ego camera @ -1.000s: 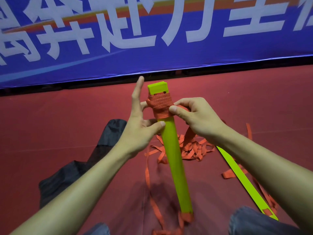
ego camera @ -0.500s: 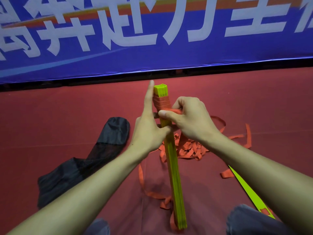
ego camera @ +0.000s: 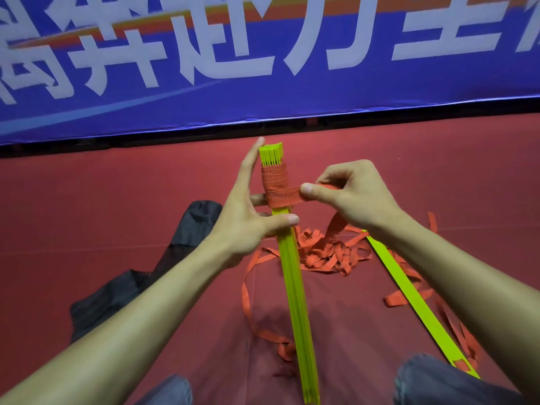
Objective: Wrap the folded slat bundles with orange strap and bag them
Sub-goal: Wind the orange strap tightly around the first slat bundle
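The bundle (ego camera: pixel 295 282) of yellow-green slats stands nearly upright in front of the person, its foot low between the knees and its top end toward the blue banner (ego camera: pixel 263 68). The left hand (ego camera: pixel 248 217) steadies it just below the wrapped part: thumb pressed across the front, forefinger laid flat up the bundle's left edge, the other fingers behind it, a partly open grip that props more than clamps. The right hand (ego camera: pixel 350 194), just right of the bundle, pinches the strap (ego camera: pixel 282 195) between thumb and curled fingers and draws it taut and level off the bundle's side. Several turns already band the bundle near its top, leaving the slat tips bare above.

The step in hand looks to be the winding of the strap around the upper end; bagging is not yet begun. The loose strap runs down from the right hand to a tangled heap on the red floor (ego camera: pixel 87 185), right of the bundle. A single slat (ego camera: pixel 409 299) lies farther right of the bundle, and a black bag (ego camera: pixel 122 290) lies to its left.

The next move likely calls for carrying the taut strap round behind the bundle, with the left fingers giving way to let it pass, tension kept so the turns do not slacken.
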The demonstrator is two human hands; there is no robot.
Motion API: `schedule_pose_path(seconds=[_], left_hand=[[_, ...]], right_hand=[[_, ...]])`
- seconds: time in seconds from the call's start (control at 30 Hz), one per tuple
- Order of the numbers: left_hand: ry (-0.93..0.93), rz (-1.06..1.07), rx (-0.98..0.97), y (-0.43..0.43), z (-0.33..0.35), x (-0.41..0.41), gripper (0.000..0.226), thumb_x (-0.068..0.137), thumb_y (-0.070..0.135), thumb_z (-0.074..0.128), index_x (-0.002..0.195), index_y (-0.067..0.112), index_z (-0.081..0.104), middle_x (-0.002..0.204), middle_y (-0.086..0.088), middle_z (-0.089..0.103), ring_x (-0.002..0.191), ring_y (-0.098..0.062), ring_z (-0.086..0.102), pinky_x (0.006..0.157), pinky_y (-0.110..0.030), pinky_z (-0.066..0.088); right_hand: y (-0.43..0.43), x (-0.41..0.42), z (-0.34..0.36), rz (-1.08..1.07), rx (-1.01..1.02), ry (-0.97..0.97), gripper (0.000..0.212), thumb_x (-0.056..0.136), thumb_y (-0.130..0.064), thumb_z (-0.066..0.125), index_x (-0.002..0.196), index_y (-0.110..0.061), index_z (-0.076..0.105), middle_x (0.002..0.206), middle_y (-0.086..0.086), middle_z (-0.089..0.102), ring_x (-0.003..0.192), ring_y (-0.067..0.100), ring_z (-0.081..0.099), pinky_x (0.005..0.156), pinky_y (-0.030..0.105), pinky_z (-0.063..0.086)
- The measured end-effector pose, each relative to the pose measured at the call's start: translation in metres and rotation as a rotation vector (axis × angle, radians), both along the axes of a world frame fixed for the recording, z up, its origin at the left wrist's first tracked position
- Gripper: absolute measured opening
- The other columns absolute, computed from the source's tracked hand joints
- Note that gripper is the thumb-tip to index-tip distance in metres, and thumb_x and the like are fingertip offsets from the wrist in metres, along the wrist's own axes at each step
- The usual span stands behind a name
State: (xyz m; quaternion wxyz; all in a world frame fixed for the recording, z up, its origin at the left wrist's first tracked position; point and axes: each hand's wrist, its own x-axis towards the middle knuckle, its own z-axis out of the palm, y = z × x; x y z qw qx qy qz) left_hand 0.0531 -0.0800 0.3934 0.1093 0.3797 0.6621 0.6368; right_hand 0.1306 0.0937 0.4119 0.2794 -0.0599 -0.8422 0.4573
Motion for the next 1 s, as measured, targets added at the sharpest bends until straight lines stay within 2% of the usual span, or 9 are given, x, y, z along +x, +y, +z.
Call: schedule_pose_path(seconds=[0.17,0.33,0.53,0.6,0.67,0.73,0.8,0.9,1.0], left_hand=[[-0.044,-0.12,0.063,-0.002,-0.004,-0.003,0.115,0.071,-0.013,0.077,0.142,0.061,0.026,0.114,-0.015,0.068,0.1,-0.035,0.071,0.079,-0.047,0.059],[-0.021,-0.16,0.106,0.002,-0.004,-0.001,0.111,0.07,-0.017,0.069,0.138,0.061,0.03,0.111,0.0,0.066,0.099,-0.029,0.068,0.081,-0.042,0.059],[-0.03,-0.167,0.136,0.004,-0.002,0.0,0.109,0.068,-0.014,0.068,0.132,0.068,0.037,0.122,-0.009,0.058,0.106,-0.025,0.064,0.078,-0.038,0.057],[-0.061,-0.212,0.159,0.004,-0.003,-0.001,0.109,0.068,-0.017,0.067,0.135,0.064,0.037,0.121,-0.009,0.058,0.101,-0.021,0.066,0.075,-0.036,0.057],[-0.124,-0.28,0.197,0.003,-0.001,-0.003,0.108,0.068,-0.022,0.061,0.138,0.055,0.034,0.116,-0.007,0.059,0.091,-0.016,0.068,0.067,-0.029,0.057],[-0.154,-0.332,0.204,0.002,0.0,-0.004,0.106,0.068,-0.025,0.059,0.142,0.046,0.032,0.113,-0.003,0.062,0.084,-0.014,0.067,0.061,-0.024,0.055],[-0.144,-0.343,0.191,0.0,-0.001,-0.006,0.113,0.068,-0.023,0.067,0.146,0.048,0.025,0.115,-0.001,0.065,0.091,-0.018,0.067,0.066,-0.03,0.057],[-0.166,-0.363,0.166,-0.003,0.0,-0.006,0.128,0.07,-0.009,0.081,0.15,0.059,0.007,0.133,-0.012,0.063,0.105,-0.036,0.068,0.077,-0.048,0.058],[-0.143,-0.27,0.162,-0.003,0.004,-0.002,0.124,0.078,-0.01,0.076,0.148,0.061,0.002,0.131,-0.016,0.064,0.101,-0.036,0.07,0.065,-0.036,0.059]], right_hand=[[0.0,0.003,0.001,0.102,-0.026,0.021,0.015,0.077,-0.025,0.081,0.068,-0.014,0.074,0.06,-0.003,0.067,0.057,0.001,0.053,0.056,0.017,0.043],[0.0,0.004,0.001,0.149,-0.061,0.028,0.018,0.077,-0.018,0.081,0.074,-0.001,0.074,0.07,0.012,0.071,0.061,0.004,0.057,0.06,0.016,0.046],[0.001,0.007,0.001,0.136,-0.093,0.016,0.008,0.078,-0.017,0.079,0.075,-0.011,0.074,0.071,0.001,0.072,0.066,0.002,0.061,0.065,0.015,0.047],[-0.003,0.009,0.003,0.192,-0.146,0.012,0.007,0.081,-0.013,0.075,0.088,-0.011,0.075,0.075,-0.008,0.073,0.07,-0.004,0.064,0.069,0.01,0.047],[-0.006,0.011,0.005,0.268,-0.187,-0.036,0.022,0.089,-0.009,0.066,0.11,-0.006,0.071,0.068,-0.017,0.067,0.058,-0.004,0.058,0.062,0.008,0.042],[-0.008,0.014,0.007,0.325,-0.199,-0.091,0.025,0.094,-0.01,0.059,0.117,-0.012,0.067,0.054,-0.018,0.054,0.053,0.004,0.036,0.055,0.016,0.03],[-0.01,0.015,0.008,0.334,-0.219,-0.108,0.021,0.094,-0.011,0.058,0.111,-0.016,0.07,0.055,-0.014,0.055,0.06,0.015,0.027,0.053,0.025,0.027],[-0.015,0.015,0.011,0.289,-0.296,-0.079,0.012,0.091,-0.009,0.062,0.095,-0.016,0.071,0.064,-0.008,0.064,0.057,0.014,0.035,0.052,0.022,0.033],[-0.016,0.016,0.012,0.238,-0.293,-0.016,0.01,0.088,-0.007,0.067,0.089,-0.016,0.07,0.066,-0.011,0.066,0.055,0.009,0.044,0.052,0.017,0.035]])
